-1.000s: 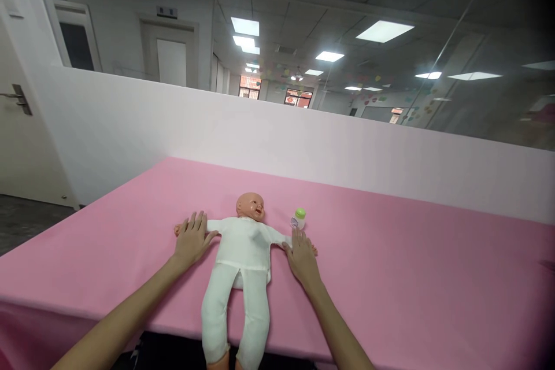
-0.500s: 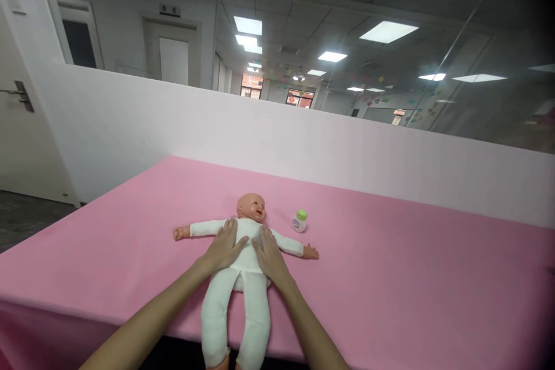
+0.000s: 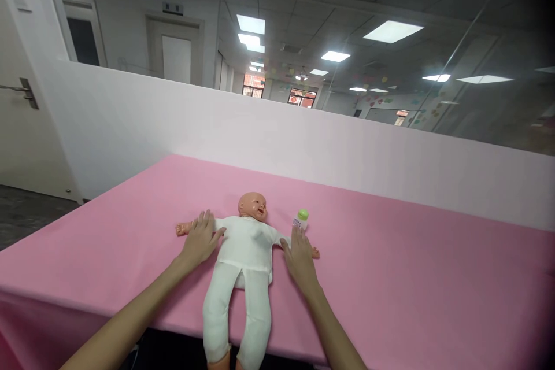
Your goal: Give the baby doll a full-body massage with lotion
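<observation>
In the head view, a bald plastic-headed baby doll in a white cloth suit (image 3: 245,240) lies face-up on a table with a smooth pink cloth cover (image 3: 399,277), arms out, its legs reaching past the near edge. The left hand (image 3: 198,238) lies flat over one doll sleeve, fingers extended, and the right hand (image 3: 300,254) lies likewise over the other; neither is curled around anything. How firmly they press, I cannot tell.

A small pale bottle with a lime-green cap (image 3: 302,218) stands just beyond the right fingertips – touching or not, I cannot tell – so an outward sweep could tip it. With its legs overhanging, the doll might slide off if pulled nearer. Uneven pressure could twist its arms.

The bottle's label carries purplish print, too small to read; the dark door sign (image 3: 173,8) is illegible too.
</observation>
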A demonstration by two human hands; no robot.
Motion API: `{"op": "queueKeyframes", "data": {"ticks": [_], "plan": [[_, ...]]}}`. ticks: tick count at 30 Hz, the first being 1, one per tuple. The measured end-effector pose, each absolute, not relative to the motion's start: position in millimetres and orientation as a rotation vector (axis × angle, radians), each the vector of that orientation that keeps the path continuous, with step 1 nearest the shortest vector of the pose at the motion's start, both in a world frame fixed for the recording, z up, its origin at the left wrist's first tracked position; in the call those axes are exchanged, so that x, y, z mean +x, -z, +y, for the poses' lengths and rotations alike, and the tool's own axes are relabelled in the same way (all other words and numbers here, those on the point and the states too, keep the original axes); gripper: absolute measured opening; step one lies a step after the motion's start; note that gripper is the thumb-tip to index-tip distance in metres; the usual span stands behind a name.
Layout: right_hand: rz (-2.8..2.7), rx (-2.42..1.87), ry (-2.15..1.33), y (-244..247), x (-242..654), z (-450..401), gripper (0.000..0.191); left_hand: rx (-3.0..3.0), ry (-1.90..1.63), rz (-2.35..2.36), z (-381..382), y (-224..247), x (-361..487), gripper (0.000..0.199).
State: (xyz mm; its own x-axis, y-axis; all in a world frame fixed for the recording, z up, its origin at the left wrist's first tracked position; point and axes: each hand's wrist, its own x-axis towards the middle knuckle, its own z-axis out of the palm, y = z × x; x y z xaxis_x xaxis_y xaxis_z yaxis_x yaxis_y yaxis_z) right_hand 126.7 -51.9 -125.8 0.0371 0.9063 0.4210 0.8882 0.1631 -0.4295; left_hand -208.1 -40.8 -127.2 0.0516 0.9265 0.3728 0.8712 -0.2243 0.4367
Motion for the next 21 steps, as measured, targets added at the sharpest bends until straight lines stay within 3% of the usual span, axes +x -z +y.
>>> {"op": "queueKeyframes", "data": {"ticks": [4, 10, 17, 21], "plan": [[-1.791, -1.466, -0.283, 101, 76, -58, 0.082, 2.18, -1.007, 1.612, -53, 106, -160, 0.087], [-2.046, -1.36, -0.54, 110, 37, -57, 0.068, 2.242, -0.737, 1.378, -54, 108, -121, 0.085], [-2.053, -1.523, -0.422, 127, 69, -47, 0.076, 2.172, -0.601, 1.55, -37, 121, -159, 0.091], [-2.055, -1.619, -0.173, 145, 103, -43, 0.07, 2.247, -0.599, 1.697, -33, 137, -187, 0.082]]}}
